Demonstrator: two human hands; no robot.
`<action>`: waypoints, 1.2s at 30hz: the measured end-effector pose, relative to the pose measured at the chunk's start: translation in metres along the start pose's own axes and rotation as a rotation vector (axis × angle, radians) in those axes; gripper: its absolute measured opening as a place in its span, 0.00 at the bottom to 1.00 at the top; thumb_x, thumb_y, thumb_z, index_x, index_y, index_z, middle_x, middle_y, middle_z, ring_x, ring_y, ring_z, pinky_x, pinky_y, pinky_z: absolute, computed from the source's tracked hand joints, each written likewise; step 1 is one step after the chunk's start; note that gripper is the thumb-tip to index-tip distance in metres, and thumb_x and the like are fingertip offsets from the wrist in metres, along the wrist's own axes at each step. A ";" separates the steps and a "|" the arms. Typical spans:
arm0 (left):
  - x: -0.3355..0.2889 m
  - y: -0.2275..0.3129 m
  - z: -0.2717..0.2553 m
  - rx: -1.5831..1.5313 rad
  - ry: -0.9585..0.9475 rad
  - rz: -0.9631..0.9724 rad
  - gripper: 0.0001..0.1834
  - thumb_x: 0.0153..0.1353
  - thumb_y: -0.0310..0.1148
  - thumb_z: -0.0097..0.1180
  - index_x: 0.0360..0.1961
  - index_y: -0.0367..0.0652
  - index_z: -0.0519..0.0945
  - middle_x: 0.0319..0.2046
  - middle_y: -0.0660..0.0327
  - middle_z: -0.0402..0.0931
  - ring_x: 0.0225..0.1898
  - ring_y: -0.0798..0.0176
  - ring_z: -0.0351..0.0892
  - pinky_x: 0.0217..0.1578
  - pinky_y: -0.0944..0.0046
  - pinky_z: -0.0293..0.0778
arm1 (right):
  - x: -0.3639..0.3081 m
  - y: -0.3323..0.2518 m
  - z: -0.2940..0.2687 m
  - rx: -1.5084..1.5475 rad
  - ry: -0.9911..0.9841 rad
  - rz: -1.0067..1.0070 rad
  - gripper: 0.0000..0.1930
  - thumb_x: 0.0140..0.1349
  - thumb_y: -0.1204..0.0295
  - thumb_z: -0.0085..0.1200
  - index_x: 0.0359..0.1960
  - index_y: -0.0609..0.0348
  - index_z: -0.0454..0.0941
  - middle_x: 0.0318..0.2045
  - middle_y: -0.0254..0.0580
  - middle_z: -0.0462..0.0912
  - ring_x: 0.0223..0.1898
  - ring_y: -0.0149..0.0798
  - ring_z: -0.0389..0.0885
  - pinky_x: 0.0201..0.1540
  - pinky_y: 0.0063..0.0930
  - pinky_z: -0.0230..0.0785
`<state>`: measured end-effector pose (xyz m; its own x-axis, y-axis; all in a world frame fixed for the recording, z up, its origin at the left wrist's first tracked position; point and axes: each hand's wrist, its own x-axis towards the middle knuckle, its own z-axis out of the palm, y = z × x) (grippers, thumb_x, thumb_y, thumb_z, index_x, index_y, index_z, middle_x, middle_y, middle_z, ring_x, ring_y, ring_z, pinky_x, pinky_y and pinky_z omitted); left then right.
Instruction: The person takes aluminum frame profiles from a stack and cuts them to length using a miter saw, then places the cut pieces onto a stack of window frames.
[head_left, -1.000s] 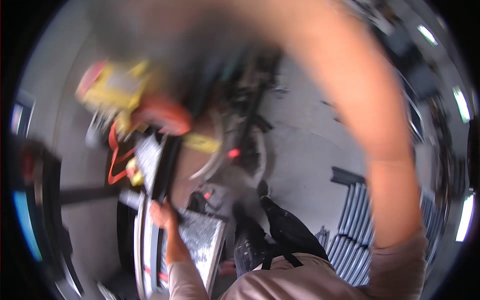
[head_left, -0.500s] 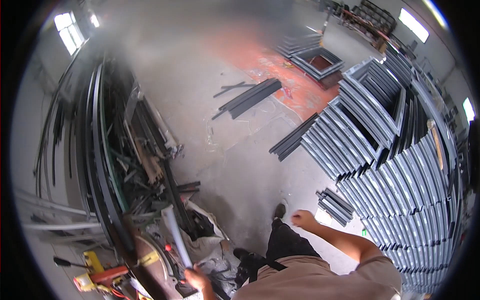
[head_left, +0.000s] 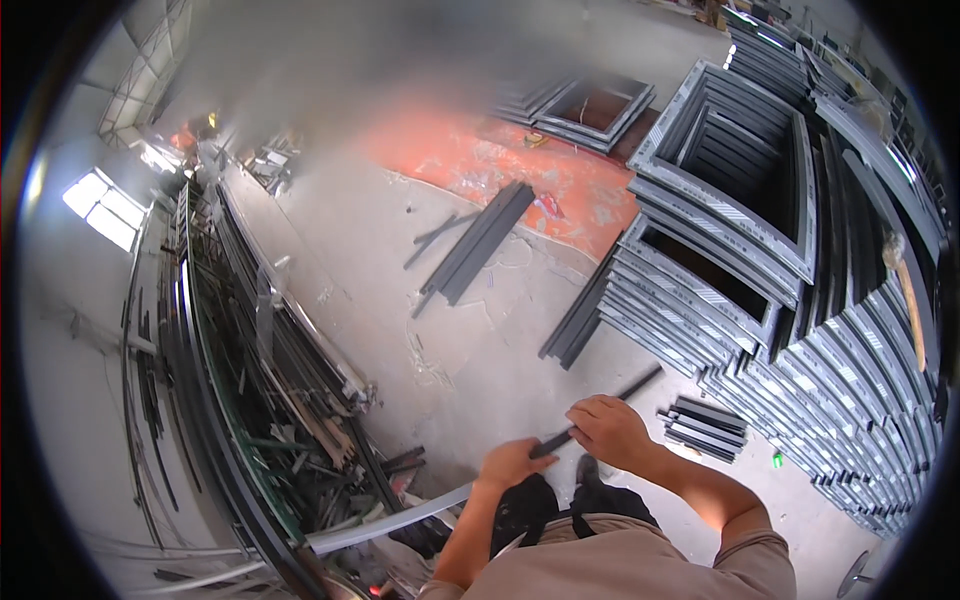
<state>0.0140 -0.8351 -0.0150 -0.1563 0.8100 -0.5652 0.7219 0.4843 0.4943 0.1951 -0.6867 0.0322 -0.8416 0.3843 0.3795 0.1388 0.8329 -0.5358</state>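
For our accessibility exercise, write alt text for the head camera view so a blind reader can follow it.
Seen from above, a person's left hand and right hand both grip a long thin dark metal strip over a concrete workshop floor. Stacked grey aluminium window frames fill the right side; a rack of metal profiles lines the left.

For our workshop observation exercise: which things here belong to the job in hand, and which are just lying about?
In hand:
left hand
right hand
long dark strip, held by both

Lying about:
stacked grey frames
dark bars on floor
small bundle of offcuts
scrap heap
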 end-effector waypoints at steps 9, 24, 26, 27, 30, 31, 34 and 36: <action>0.104 -0.050 -0.173 -0.030 -0.090 0.047 0.24 0.51 0.59 0.63 0.39 0.51 0.85 0.29 0.56 0.82 0.35 0.49 0.81 0.35 0.54 0.73 | 0.146 0.097 0.033 -0.006 -0.743 0.156 0.20 0.62 0.50 0.56 0.43 0.54 0.76 0.36 0.44 0.81 0.40 0.52 0.82 0.39 0.47 0.76; 0.470 0.033 -0.574 0.603 0.398 0.931 0.26 0.33 0.53 0.76 0.23 0.47 0.77 0.27 0.60 0.75 0.36 0.52 0.76 0.47 0.51 0.66 | 0.335 0.217 -0.067 -0.177 -0.037 0.846 0.18 0.64 0.51 0.55 0.38 0.53 0.75 0.29 0.44 0.78 0.34 0.52 0.80 0.33 0.47 0.71; 0.515 0.101 -0.596 0.612 0.392 1.033 0.26 0.31 0.51 0.76 0.23 0.47 0.76 0.27 0.60 0.75 0.38 0.52 0.76 0.48 0.52 0.66 | 0.351 0.239 -0.086 -0.168 0.011 0.989 0.17 0.61 0.53 0.59 0.39 0.52 0.76 0.29 0.43 0.79 0.34 0.51 0.80 0.34 0.45 0.72; 0.538 0.139 -0.603 0.619 0.409 1.118 0.25 0.30 0.51 0.76 0.23 0.47 0.76 0.27 0.60 0.75 0.39 0.53 0.76 0.48 0.52 0.66 | 0.355 0.255 -0.093 -0.198 0.145 0.998 0.16 0.58 0.54 0.61 0.38 0.52 0.77 0.28 0.42 0.79 0.34 0.51 0.80 0.34 0.45 0.72; 0.618 0.236 -0.604 0.533 0.488 1.485 0.26 0.31 0.52 0.74 0.25 0.47 0.78 0.27 0.62 0.74 0.39 0.55 0.75 0.47 0.53 0.64 | 0.370 0.309 -0.124 -0.353 0.476 1.003 0.17 0.49 0.62 0.69 0.37 0.56 0.79 0.27 0.43 0.79 0.31 0.52 0.80 0.34 0.43 0.72; 0.632 0.277 -0.601 0.559 0.469 1.511 0.25 0.32 0.51 0.74 0.26 0.47 0.78 0.28 0.61 0.75 0.40 0.55 0.75 0.48 0.53 0.64 | 0.369 0.329 -0.132 -0.427 0.549 1.011 0.18 0.48 0.63 0.70 0.37 0.57 0.79 0.27 0.44 0.79 0.30 0.52 0.80 0.33 0.43 0.72; 0.672 0.365 -0.595 0.623 0.321 1.557 0.24 0.33 0.51 0.73 0.25 0.47 0.78 0.29 0.61 0.75 0.40 0.55 0.75 0.48 0.53 0.64 | 0.382 0.347 -0.171 -0.555 0.589 1.140 0.19 0.47 0.65 0.70 0.39 0.59 0.78 0.27 0.46 0.80 0.29 0.51 0.80 0.32 0.40 0.73; 0.714 0.413 -0.576 0.587 0.214 1.687 0.24 0.34 0.51 0.73 0.25 0.47 0.78 0.28 0.62 0.75 0.40 0.55 0.75 0.48 0.53 0.65 | 0.382 0.362 -0.191 -0.572 0.631 1.240 0.19 0.48 0.65 0.70 0.38 0.58 0.78 0.27 0.45 0.80 0.28 0.51 0.80 0.31 0.40 0.73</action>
<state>-0.1875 0.1338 0.1660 0.8836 0.3022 0.3577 0.2911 -0.9528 0.0859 0.0242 -0.1622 0.1272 0.2953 0.9217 0.2516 0.8791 -0.1590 -0.4493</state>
